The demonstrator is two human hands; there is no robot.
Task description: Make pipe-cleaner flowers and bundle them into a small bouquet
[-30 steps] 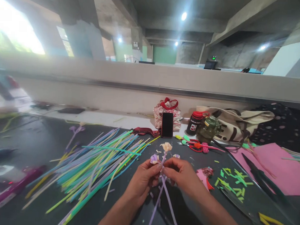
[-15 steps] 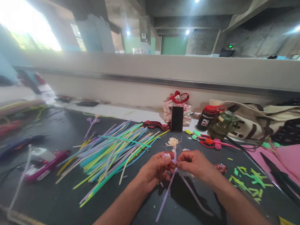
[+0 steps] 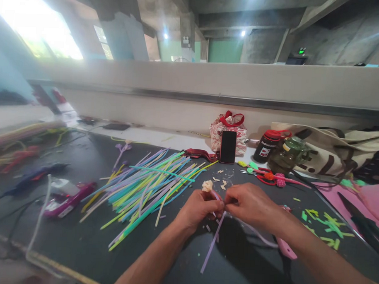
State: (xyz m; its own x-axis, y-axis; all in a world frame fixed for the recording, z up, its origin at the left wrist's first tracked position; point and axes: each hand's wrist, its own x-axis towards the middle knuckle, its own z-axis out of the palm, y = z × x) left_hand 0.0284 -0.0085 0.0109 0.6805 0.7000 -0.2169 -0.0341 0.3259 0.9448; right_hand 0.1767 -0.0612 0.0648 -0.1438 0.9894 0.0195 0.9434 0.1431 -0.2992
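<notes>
In the head view my left hand (image 3: 202, 208) is closed around a small handmade flower with a cream head (image 3: 207, 185) and a lilac stem. The flower head tips up and left above its thumb. My right hand (image 3: 245, 202) pinches close to the left fingertips, on the lilac strips. One lilac strip (image 3: 213, 242) hangs down toward me, and another (image 3: 257, 233) trails right beneath my right wrist. The exact grip point is hidden by the fingers. Cream scraps (image 3: 223, 184) lie on the dark table behind my hands.
A spread of coloured strips (image 3: 150, 186) lies left. A phone (image 3: 228, 147) leans against a patterned bag (image 3: 214, 130). Bottles (image 3: 267, 146), red scissors (image 3: 264, 175) and green cut pieces (image 3: 326, 223) are right. A pink-handled tool (image 3: 287, 249) lies under my right forearm.
The flower has tilted from upright to the left, and my left fingers now cover more of its stem. The hands stay close together. The view has shifted slightly.
</notes>
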